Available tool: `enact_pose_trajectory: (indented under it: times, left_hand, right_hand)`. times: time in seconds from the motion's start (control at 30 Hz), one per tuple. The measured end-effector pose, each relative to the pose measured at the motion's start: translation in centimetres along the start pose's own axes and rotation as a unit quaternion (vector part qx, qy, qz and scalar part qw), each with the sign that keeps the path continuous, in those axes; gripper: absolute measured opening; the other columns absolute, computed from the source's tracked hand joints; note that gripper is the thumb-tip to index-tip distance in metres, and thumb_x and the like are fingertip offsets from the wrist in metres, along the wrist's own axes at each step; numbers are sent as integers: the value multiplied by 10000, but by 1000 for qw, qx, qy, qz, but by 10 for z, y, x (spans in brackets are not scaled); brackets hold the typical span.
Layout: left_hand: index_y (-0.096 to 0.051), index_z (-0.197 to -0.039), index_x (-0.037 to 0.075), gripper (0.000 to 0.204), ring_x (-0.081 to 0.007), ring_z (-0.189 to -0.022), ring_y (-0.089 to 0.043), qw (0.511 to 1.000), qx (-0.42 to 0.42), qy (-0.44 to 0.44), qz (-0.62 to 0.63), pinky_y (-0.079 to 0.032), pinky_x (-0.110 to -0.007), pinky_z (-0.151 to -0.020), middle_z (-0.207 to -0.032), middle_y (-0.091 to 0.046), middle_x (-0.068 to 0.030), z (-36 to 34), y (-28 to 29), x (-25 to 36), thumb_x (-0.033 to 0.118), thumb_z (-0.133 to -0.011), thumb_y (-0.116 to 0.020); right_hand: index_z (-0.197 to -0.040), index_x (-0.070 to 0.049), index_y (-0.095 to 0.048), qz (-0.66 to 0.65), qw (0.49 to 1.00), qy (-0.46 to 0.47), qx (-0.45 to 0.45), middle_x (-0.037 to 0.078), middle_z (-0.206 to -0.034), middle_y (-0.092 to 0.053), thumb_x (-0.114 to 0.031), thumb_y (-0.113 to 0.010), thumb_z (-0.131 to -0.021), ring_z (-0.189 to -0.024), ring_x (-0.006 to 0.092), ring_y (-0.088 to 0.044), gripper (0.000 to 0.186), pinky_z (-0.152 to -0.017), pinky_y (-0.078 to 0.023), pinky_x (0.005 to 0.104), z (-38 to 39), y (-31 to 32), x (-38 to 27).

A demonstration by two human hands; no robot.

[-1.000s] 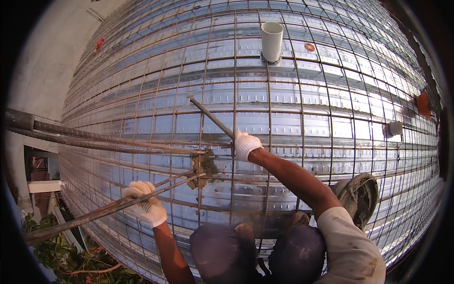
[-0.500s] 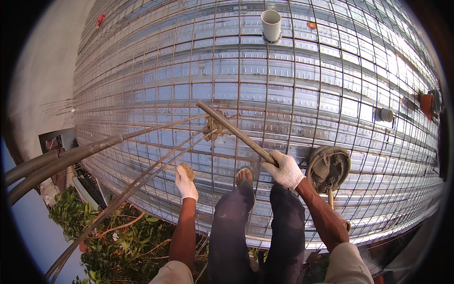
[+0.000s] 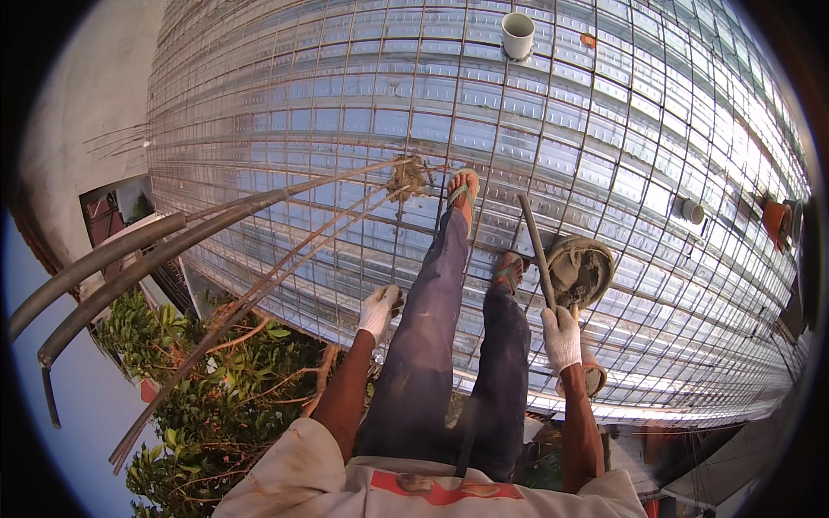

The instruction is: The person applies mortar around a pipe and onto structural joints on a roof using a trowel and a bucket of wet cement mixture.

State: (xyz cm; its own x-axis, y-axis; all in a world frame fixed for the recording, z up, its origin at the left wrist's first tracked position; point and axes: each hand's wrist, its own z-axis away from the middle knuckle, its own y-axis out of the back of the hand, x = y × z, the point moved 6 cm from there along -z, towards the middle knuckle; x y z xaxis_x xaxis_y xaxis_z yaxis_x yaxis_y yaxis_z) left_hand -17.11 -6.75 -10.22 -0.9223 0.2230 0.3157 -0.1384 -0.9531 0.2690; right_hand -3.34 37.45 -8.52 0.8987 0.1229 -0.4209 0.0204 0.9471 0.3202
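Right hand (image 3: 562,335), gloved, just nearer than the bucket (image 3: 611,278): grasping a grey-brown rod (image 3: 536,250) | left hand (image 3: 378,311): left of the bucket, fingers curled, cannot tell if holding | rod: along bucket's left side | white pipe (image 3: 517,39): well beyond the bucket

The left hand (image 3: 378,311) has room toward the bars (image 3: 203,359); legs (image 3: 432,298) block its right.
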Motion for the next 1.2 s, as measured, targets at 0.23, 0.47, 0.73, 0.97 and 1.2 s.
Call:
enact_pose_trajectory:
  times: [0.23,0.47,0.73,0.97,1.2]
  left_hand:
    - [-736,-1299,25,408,-144,-998,-712,990,-3,-45,-131,-543,-314,-846,-1107,-769,-49,-25,-23,66,370,-1085,-693]
    - [-750,-1264,19,402,-151,-949,-680,977,-28,-124,-173,-544,-337,-845,-1072,-779,-75,-103,-101,165,365,-1066,-695]
    - [-675,-1393,-3,461,-243,-1149,-710,899,-50,-371,-229,-548,-391,-1026,-1262,-748,-165,-203,-276,374,295,-1045,-731]
    - [-643,-1464,124,512,-433,-1308,-633,628,77,-707,-316,-541,-497,-1101,-1452,-612,-226,-253,-372,491,295,-1003,-783]
    - [-753,-1262,156,321,-428,-1208,-684,510,81,-715,-471,-582,-528,-1007,-1424,-646,-202,-290,-421,521,352,-1008,-754]
  right_hand:
    - [-1123,18,-682,-8,997,34,67,233,-819,-689,-360,-693,-1039,-775,371,-697,387,-754,-539,475,-16,18,-82]
    - [-1190,4,-684,-28,991,3,133,242,-886,-713,-344,-629,-1083,-795,395,-721,368,-773,-559,481,-32,39,-135]
    - [-1397,-17,-653,-125,965,114,199,22,-837,-636,-273,-623,-1120,-721,80,-578,378,-650,-505,285,-188,67,-204]
    - [-1584,-110,-536,-44,940,265,210,225,-1021,-758,-238,-619,-1116,-919,389,-767,492,-825,-587,455,-354,81,-264]
    - [-1647,-180,-485,79,895,371,236,259,-1055,-732,-164,-620,-1091,-926,409,-745,572,-800,-595,501,-418,83,-278]
